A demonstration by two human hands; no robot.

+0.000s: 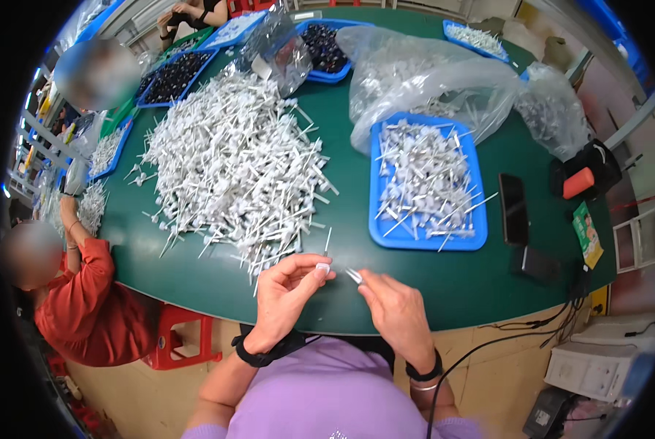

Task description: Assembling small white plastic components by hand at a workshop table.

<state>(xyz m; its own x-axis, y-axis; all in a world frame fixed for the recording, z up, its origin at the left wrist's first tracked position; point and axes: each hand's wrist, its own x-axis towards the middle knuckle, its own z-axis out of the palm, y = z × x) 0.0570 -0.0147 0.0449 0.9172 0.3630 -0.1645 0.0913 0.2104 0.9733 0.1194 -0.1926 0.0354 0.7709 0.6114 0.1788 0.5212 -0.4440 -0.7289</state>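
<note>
Between the thumb and fingers of my left hand (pixel 289 293) is a small white plastic part (pixel 323 268) with a thin shaft pointing up. My right hand (pixel 397 307) is closed round silvery tweezers (pixel 353 275); only their tips show, pointing at the white part but apart from it. Beyond my left hand spreads a large heap of similar white parts with shafts (pixel 232 161), loose on the green table (pixel 342 197). Past my right hand, a blue tray (pixel 426 244) holds more of these white parts.
A clear plastic bag (pixel 430 73) lies behind the tray. At the right are a phone (pixel 514 208), a small dark box (pixel 534 262) and cables (pixel 518 331). Blue trays of dark pieces (pixel 174 77) stand at the back. A person in red (pixel 86 307) sits at the left.
</note>
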